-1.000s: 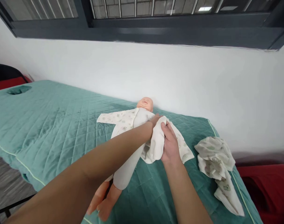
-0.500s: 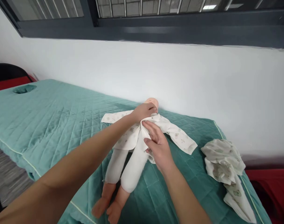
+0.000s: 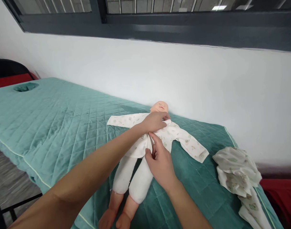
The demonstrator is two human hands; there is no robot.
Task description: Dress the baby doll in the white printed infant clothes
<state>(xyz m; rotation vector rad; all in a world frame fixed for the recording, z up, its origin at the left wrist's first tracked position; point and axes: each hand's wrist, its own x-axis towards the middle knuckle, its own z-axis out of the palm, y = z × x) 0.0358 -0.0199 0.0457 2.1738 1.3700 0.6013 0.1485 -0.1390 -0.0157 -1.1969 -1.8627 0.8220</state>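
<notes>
A baby doll (image 3: 159,107) lies on its back, its bare feet toward me and white cloth legs (image 3: 142,184) spread slightly. It wears a white baby shirt (image 3: 192,144) with small prints, both sleeves stretched out sideways. My left hand (image 3: 156,121) lies across the upper chest below the doll's chin, its fingers closed on the shirt near the collar. Lower down, my right hand (image 3: 161,162) pinches the shirt's front edge between thumb and fingers. Part of the shirt front is hidden under my hands and left forearm.
A crumpled pile of white printed cloth (image 3: 238,171) lies at the right edge of the green quilted bed cover (image 3: 71,117). The bed has a face hole (image 3: 26,86) at the far left. A white wall (image 3: 207,82) stands behind, and red items flank both ends.
The shirt's right front, gathered at my right hand before, now lies spread over the doll's chest. My left hand has moved off the doll's face to the collar. The view has shifted slightly.
</notes>
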